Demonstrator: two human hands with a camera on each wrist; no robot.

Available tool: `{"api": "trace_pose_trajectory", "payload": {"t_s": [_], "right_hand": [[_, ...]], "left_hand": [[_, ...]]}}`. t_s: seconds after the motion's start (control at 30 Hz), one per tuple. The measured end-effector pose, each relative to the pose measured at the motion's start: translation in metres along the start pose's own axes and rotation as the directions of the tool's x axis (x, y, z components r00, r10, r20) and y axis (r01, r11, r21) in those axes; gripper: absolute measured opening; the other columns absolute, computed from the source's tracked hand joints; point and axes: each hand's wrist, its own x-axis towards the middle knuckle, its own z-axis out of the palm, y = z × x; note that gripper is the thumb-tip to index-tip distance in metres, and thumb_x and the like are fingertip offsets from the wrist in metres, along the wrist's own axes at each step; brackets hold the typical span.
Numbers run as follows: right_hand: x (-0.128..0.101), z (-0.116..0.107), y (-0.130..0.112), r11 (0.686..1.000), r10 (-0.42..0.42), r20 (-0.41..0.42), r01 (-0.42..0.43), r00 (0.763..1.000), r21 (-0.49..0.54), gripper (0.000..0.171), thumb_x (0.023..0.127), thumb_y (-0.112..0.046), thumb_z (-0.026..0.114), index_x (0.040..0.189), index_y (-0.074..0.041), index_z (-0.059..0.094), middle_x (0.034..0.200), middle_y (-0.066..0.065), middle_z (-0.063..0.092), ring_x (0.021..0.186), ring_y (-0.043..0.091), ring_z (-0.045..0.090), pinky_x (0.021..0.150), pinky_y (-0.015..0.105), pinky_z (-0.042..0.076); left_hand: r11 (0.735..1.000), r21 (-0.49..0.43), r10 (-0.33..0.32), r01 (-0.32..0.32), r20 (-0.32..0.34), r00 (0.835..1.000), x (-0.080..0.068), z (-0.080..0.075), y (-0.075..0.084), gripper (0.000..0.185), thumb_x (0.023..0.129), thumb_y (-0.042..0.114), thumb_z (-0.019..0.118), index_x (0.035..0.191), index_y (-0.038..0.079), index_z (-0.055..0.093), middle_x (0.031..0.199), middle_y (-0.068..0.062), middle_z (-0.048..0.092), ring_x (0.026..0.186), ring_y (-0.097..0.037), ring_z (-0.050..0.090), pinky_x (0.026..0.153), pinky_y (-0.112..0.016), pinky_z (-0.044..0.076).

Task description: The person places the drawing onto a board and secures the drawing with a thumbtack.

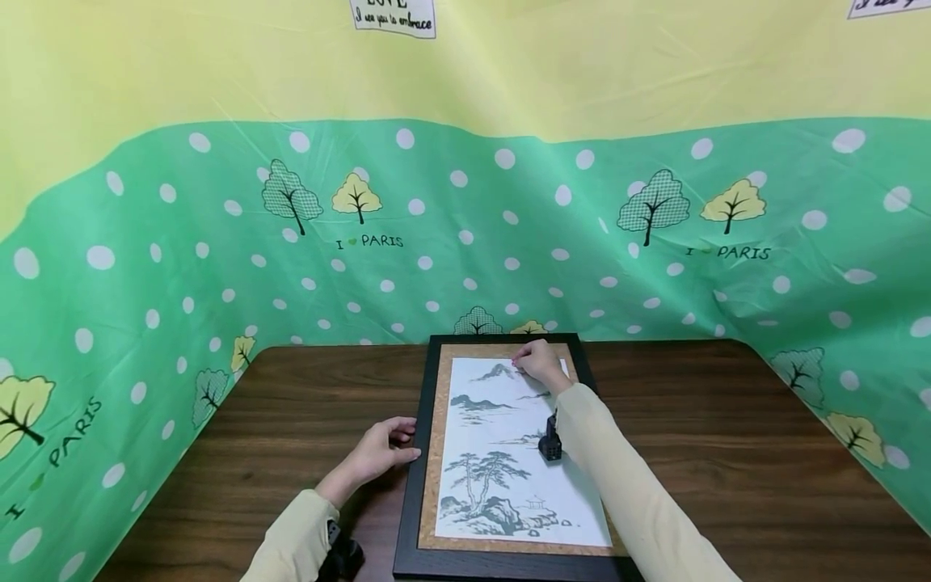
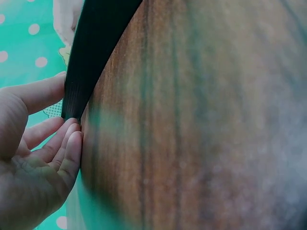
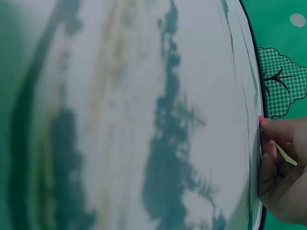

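Observation:
A white sheet (image 1: 502, 436) printed with a grey landscape of mountains and pines lies on a cork board (image 1: 432, 485) with a black frame (image 1: 411, 517). At the sheet's top edge, my right hand (image 1: 540, 365) pinches a small pink push pin (image 3: 261, 120) between thumb and finger. Only the pin's pink end shows; its point is hidden. My left hand (image 1: 378, 449) rests against the frame's left side, with thumb and fingertips touching the black edge. Loosely bent, its fingers (image 2: 72, 148) appear beside the frame in the left wrist view.
The board lies on a dark wooden table (image 1: 291, 436), its top near the far edge. A green and yellow printed cloth (image 1: 465, 202) hangs behind and around the table. Each wrist wears a small black camera (image 1: 550, 440).

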Motion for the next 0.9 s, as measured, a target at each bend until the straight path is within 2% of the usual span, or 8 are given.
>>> {"api": "trace_pose_trajectory", "payload": {"t_s": [0.3,0.43,0.53,0.67,0.77,0.9], "right_hand": [[0.0,-0.002,0.002,1.0,-0.017,0.009,0.017,1.0,-0.011,0.011,0.085,-0.005,0.06,0.09,-0.001,0.069,0.087,0.011,0.064,0.074,0.019,0.055,0.063,0.029,0.045],[-0.001,-0.01,0.003,0.998,-0.015,0.048,0.012,0.999,0.066,0.016,0.087,-0.006,0.058,0.096,0.003,0.067,0.088,0.014,0.063,0.068,0.017,0.053,0.058,0.027,0.043],[-0.004,-0.022,0.003,0.996,-0.015,0.072,0.009,0.997,0.088,0.02,0.089,-0.01,0.056,0.1,0.003,0.065,0.093,0.015,0.062,0.07,0.019,0.053,0.058,0.027,0.043],[-0.012,-0.042,0.001,0.997,-0.056,0.091,0.051,0.994,0.051,0.024,0.09,-0.015,0.055,0.104,0.002,0.064,0.1,0.016,0.059,0.083,0.027,0.056,0.066,0.033,0.046],[-0.019,-0.058,0.002,0.992,-0.127,0.1,0.124,0.987,0.036,0.024,0.09,-0.014,0.057,0.104,0.004,0.063,0.102,0.018,0.058,0.089,0.031,0.055,0.071,0.038,0.047],[-0.027,-0.078,0.008,0.977,-0.212,0.096,0.213,0.972,-0.004,0.023,0.088,-0.012,0.058,0.101,0.006,0.064,0.097,0.019,0.061,0.085,0.031,0.055,0.068,0.035,0.046]], "left_hand": [[1.0,-0.008,0.002,-0.002,-0.002,1.0,0.001,0.001,-0.001,0.046,0.077,0.009,0.071,0.118,-0.006,0.053,0.108,-0.015,0.059,0.093,-0.026,0.054,0.069,-0.027,0.047],[1.0,-0.014,0.002,-0.002,-0.005,1.0,0.002,0.002,0.001,0.047,0.077,0.009,0.071,0.118,-0.006,0.053,0.108,-0.015,0.059,0.094,-0.026,0.054,0.069,-0.027,0.047],[1.0,-0.019,0.003,-0.003,-0.011,1.0,0.001,0.003,0.002,0.047,0.077,0.009,0.071,0.117,-0.007,0.053,0.107,-0.015,0.059,0.093,-0.027,0.054,0.068,-0.028,0.047],[1.0,-0.012,-0.001,0.001,-0.016,1.0,0.0,0.003,0.002,0.046,0.077,0.008,0.071,0.117,-0.006,0.054,0.107,-0.015,0.059,0.093,-0.026,0.054,0.069,-0.028,0.047],[1.0,0.001,-0.001,0.001,-0.016,1.0,0.0,0.003,0.003,0.046,0.077,0.008,0.071,0.117,-0.006,0.054,0.106,-0.014,0.06,0.092,-0.025,0.054,0.071,-0.029,0.047],[1.0,0.01,-0.008,0.008,-0.018,1.0,-0.001,0.002,0.001,0.045,0.077,0.008,0.071,0.116,-0.006,0.054,0.106,-0.014,0.06,0.092,-0.024,0.054,0.075,-0.032,0.047]]}}
